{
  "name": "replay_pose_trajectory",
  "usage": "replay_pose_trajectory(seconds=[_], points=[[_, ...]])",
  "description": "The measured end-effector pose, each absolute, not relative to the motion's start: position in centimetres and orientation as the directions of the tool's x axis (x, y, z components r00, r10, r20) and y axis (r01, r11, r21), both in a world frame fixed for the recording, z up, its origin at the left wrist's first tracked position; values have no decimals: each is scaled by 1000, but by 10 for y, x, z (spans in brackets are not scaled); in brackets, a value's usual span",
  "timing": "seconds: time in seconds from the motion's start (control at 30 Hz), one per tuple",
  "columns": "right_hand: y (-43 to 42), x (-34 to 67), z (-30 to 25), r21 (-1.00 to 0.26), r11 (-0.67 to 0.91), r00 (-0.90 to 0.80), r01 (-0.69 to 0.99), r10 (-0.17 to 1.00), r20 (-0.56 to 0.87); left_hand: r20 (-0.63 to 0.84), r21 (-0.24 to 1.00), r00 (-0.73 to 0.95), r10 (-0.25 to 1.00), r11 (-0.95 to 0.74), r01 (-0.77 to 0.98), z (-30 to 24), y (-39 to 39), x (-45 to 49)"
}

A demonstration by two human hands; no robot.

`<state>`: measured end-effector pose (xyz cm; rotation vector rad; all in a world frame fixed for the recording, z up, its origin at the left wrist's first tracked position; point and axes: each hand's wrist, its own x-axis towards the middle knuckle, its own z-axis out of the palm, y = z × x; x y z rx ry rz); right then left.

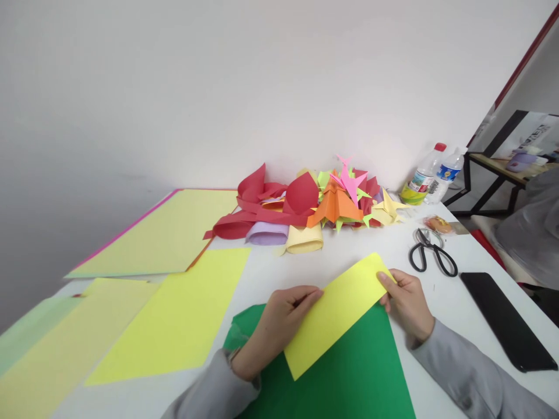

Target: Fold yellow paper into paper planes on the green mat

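A yellow paper strip (pixel 334 317) is held tilted above a green sheet (pixel 362 372), its right end higher than its left. Along its upper left edge, my left hand (pixel 283 317) pinches the paper between thumb and fingers. My right hand (pixel 406 299) grips the upper right corner, thumb on top and fingertips underneath. Left of the green sheet lies a larger bright yellow sheet (pixel 179 314), flat on the white table (pixel 358 256).
Folded paper shapes, among them an orange one (pixel 335 203) and a red one (pixel 301 201), pile up by the wall. Pale yellow sheets (pixel 161 233) lie left. Black-handled scissors (pixel 432 253), a black phone-like slab (pixel 509 320) and two bottles (pixel 423 177) are right.
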<state>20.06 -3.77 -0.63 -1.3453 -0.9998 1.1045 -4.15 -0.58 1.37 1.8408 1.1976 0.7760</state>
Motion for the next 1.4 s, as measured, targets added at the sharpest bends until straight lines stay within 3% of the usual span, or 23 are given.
replay_pose_trajectory(seconds=[0.23,0.43,0.57,0.67,0.93,1.27,1.4], points=[[-34,205,-5,-993,-47,285,-106,956,-75,-14,904,320,947,-124,408,16,-4,-43],[-19,226,-8,-984,10,449,-179,891,-73,-81,949,59,995,59,309,10,5,-50],[-16,231,-12,-977,28,446,-209,892,-70,-16,968,-15,1000,19,251,8,7,-51],[-17,230,-12,-972,34,426,-232,902,-70,41,982,6,999,-42,185,8,7,-47],[-19,226,-9,-967,41,369,-250,928,-56,-127,991,241,962,112,75,9,0,-40],[-20,224,-11,-969,43,356,-241,933,-47,-160,987,259,953,160,20,10,1,-42],[-20,225,-9,-968,40,356,-246,933,-52,-104,994,246,964,89,70,6,2,-44]])
